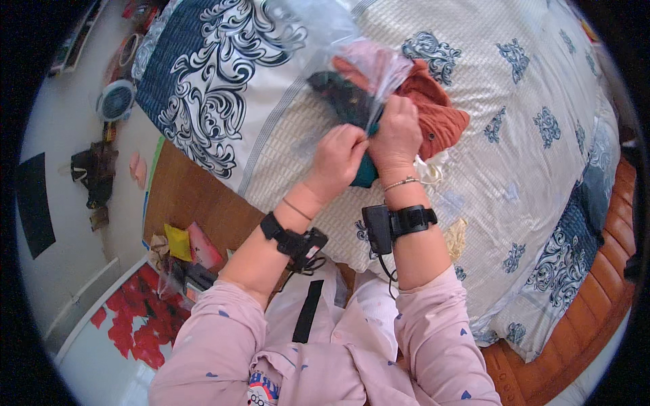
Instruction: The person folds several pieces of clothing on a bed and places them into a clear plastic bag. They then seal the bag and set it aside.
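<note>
My left hand (339, 156) and my right hand (396, 134) are close together above the bed, both pinching the gathered edge of a clear plastic bag (332, 25). The bag spreads away from me and is blurred at its far end. Behind and partly under the plastic lies a rust-coloured garment (431, 109) with a button. Dark patterned fabric (340, 96) shows to the left of it, seen partly through the bag. Teal cloth (364, 175) sits below my hands, and a white strap-like cloth (431, 168) pokes out beside my right wrist.
A patterned bedspread (508, 91) covers the bed, with a crumpled beige piece (456, 238) on it. Brown padded leather edging (569, 325) runs along the right. At left are a yellow packet (177, 242), a pink packet (203, 246) and a red-flowered surface (137, 314).
</note>
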Available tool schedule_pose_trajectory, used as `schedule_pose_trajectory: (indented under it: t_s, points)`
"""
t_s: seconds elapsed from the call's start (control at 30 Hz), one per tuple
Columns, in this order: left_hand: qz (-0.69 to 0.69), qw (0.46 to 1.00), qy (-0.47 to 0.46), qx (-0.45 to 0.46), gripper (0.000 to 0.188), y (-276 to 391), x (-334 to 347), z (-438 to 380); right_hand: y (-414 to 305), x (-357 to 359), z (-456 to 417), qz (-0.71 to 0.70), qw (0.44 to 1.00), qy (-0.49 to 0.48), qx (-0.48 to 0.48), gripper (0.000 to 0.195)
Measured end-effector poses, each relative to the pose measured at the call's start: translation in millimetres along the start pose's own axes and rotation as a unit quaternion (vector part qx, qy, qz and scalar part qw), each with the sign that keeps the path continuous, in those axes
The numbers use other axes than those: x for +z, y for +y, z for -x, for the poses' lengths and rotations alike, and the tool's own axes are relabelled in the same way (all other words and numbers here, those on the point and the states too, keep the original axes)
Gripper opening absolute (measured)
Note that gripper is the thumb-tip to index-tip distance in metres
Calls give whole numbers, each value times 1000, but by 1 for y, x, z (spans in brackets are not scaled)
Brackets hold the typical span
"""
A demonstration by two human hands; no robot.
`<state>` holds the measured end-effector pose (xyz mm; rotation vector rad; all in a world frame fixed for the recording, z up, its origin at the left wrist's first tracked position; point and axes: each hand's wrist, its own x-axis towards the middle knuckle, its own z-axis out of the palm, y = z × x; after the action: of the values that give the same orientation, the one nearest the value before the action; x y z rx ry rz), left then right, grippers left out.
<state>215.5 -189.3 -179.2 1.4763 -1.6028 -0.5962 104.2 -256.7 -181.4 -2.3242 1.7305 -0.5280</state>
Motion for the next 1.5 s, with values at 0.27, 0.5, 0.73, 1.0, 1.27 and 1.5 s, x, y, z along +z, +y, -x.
schedule_pose_trajectory:
  t_s: [0.27,0.5,0.73,1.0,1.27,1.5]
  points:
    - [-88,991,-26,-95,11,-32,-30,82,24,-66,3,-304,928,-186,-110,41]
    - [-104,981,-60,-152,13,-36,-38,102,85,-20,-1,-257,953,-156,30,90]
    - [-72,980,87,-161,8,6,-84,69,43,-41,33,-248,957,-149,25,67]
    - [-162,982,-88,39,20,29,-91,-3,-21,-42,81,-202,979,-26,21,57]
    - [-238,961,-117,78,24,29,-95,-10,-29,-41,89,-220,975,-20,20,57]
    - [-254,956,-86,117,11,29,-94,-17,-46,-41,94,-217,975,15,-36,51]
